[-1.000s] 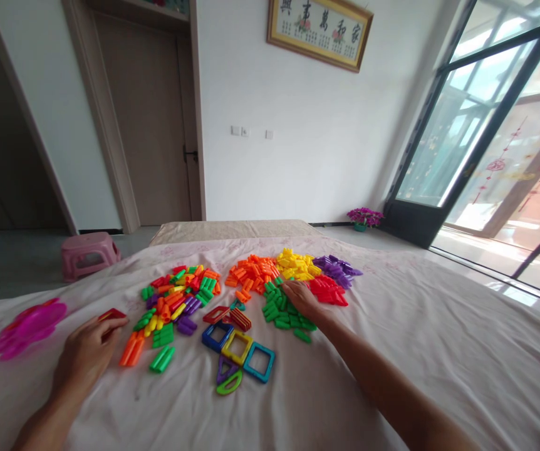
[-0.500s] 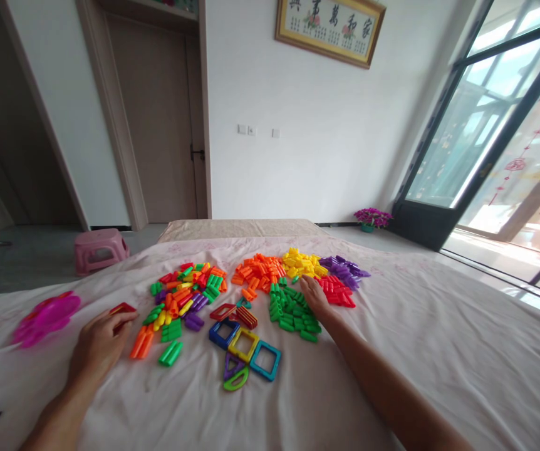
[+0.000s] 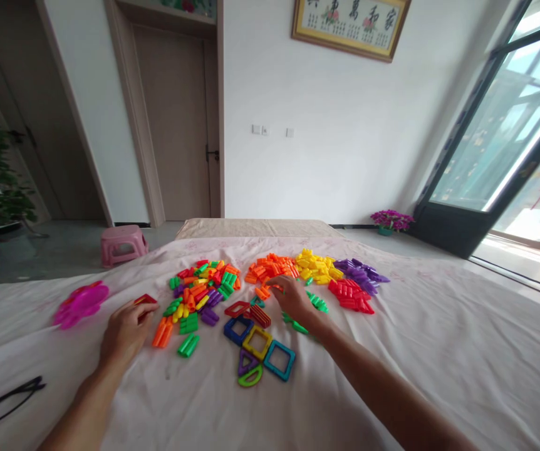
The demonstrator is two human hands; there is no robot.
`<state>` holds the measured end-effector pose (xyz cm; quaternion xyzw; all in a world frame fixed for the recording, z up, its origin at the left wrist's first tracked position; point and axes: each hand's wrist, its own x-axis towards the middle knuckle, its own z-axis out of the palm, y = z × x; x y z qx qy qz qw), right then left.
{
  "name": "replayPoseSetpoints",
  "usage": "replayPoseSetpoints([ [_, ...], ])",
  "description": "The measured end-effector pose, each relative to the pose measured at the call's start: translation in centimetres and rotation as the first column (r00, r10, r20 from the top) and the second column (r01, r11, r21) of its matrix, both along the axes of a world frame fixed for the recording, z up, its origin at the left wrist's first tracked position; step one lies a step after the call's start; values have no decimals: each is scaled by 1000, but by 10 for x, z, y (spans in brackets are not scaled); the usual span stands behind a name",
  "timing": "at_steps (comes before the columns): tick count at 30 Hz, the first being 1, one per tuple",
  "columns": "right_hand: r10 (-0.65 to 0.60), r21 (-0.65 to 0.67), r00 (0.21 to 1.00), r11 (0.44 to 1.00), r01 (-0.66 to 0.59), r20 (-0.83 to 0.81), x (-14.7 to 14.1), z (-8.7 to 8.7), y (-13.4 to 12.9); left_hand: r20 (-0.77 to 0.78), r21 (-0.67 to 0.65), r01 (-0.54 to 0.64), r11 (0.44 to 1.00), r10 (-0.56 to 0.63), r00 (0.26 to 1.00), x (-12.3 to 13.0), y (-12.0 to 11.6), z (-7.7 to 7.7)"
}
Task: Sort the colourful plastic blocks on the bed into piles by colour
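My left hand (image 3: 128, 329) is closed around a red magnetic tile (image 3: 145, 299), left of the mixed-colour heap of plastic building pieces (image 3: 203, 285). My right hand (image 3: 295, 300) hovers over the green pieces (image 3: 317, 302) and partly hides them. Its bent fingers reach left toward the orange pieces (image 3: 272, 266), apart, with nothing visible between them. Between my hands lie magnetic tiles: a dark blue square (image 3: 229, 336), a yellow square (image 3: 247, 347), a light blue square (image 3: 279, 374), a purple triangle (image 3: 242, 363), a lime half-round (image 3: 251, 383) and a stack of red tiles (image 3: 260, 316).
Yellow pieces (image 3: 317, 266), purple pieces (image 3: 359, 274) and red pieces (image 3: 351, 294) lie in separate piles at the right. A pink plastic toy (image 3: 84, 304) and black glasses (image 3: 7, 401) rest on the left of the cloth-covered table (image 3: 420, 376). Beyond stands a pink stool (image 3: 124, 245).
My right hand has moved left, from beside the red and yellow piles to the orange pile's near edge. My left hand keeps the red tile. The view has turned slightly left.
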<state>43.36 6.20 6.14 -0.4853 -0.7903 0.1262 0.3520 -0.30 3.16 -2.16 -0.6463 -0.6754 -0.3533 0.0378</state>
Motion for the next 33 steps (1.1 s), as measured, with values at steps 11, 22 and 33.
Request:
replayPoseSetpoints([
  [11,276,-68,808,957,-283,520,-146,8,18,-2,13,-16,1000,16,1000,6,-5,8],
  [22,158,81,867,972,-221,472,-145,11,0,-237,271,176,946,-112,965,45,-17,32],
  [33,232,86,853,948,-305,468,-148,11,-25,-89,298,407,864,-399,913,75,-15,26],
])
